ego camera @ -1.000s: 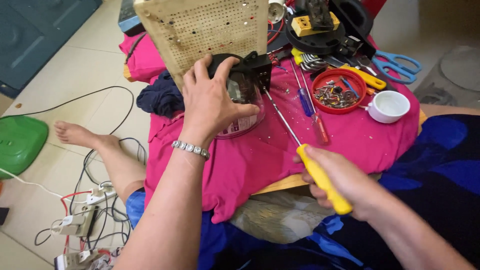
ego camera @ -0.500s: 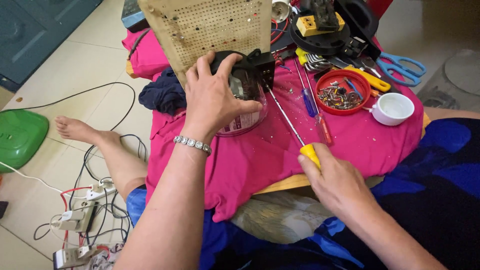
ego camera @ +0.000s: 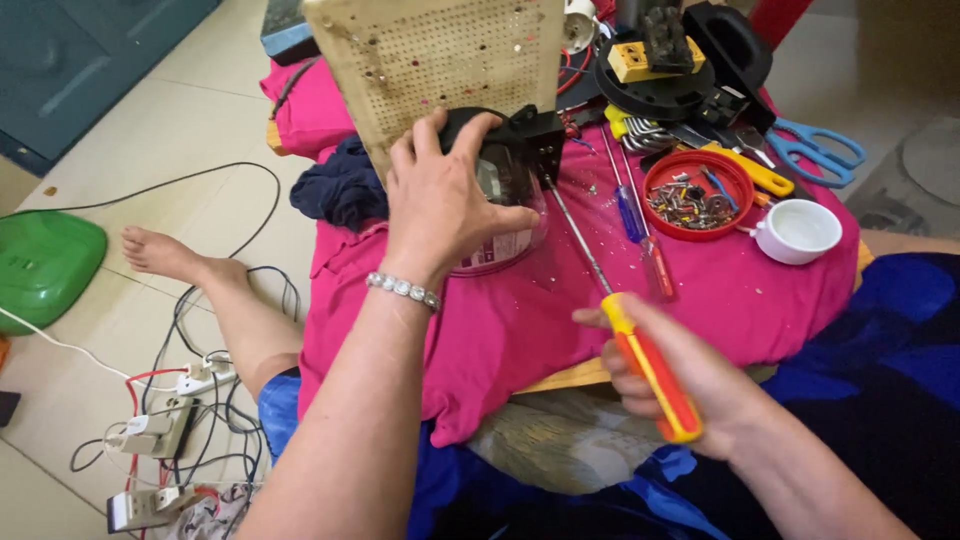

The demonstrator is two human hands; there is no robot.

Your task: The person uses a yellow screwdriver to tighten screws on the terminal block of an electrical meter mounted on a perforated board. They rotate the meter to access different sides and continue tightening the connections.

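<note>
My left hand (ego camera: pixel 447 200), with a bead bracelet at the wrist, grips a black motor-like part (ego camera: pixel 515 150) that rests on a round tin on the pink cloth (ego camera: pixel 560 320). A tan perforated board (ego camera: pixel 440 50) stands attached just behind it. My right hand (ego camera: pixel 690 375) is closed on the orange and yellow handle of a long screwdriver (ego camera: pixel 640 355). Its thin metal shaft runs up and left, and the tip meets the black part's right side.
A red dish of screws (ego camera: pixel 698 192), a white cup (ego camera: pixel 798 230), blue scissors (ego camera: pixel 815 150), two more screwdrivers (ego camera: pixel 640 225) and black parts (ego camera: pixel 690 60) lie at the back right. On the floor at left are power strips with cables (ego camera: pixel 170 430), a green object (ego camera: pixel 45 265) and a bare foot (ego camera: pixel 165 255).
My right hand has turned on the screwdriver handle, and more of the orange and yellow handle shows now. The left hand has kept its grip on the black part.
</note>
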